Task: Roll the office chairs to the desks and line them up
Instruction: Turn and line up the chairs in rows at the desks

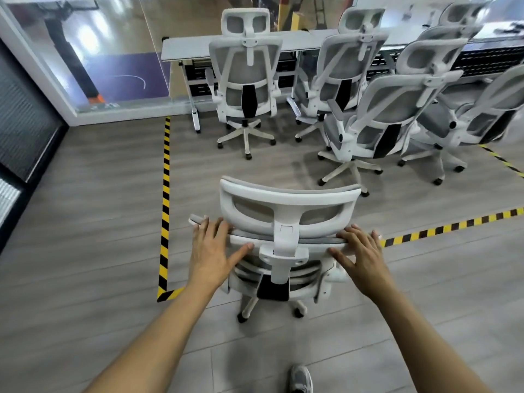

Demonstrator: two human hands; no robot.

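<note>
A white office chair (286, 202) with grey mesh stands right in front of me, its back toward me. My left hand (211, 249) lies over the left end of the backrest's top edge, fingers spread. My right hand (361, 255) rests on the right end of the same edge, fingers spread too. Ahead, a white desk (187, 48) runs along a glass wall. One chair (246, 78) is tucked at it on the left, a second chair (344, 69) beside it. A third chair (382, 120) stands closer and turned askew.
More white chairs (482, 109) crowd the right side by a second desk (402, 38). Yellow-black floor tape (165, 194) runs along the left and another strip of it (453, 226) runs to the right. My shoe (301, 378) shows at the bottom. A dark glass partition (25, 123) is at far left.
</note>
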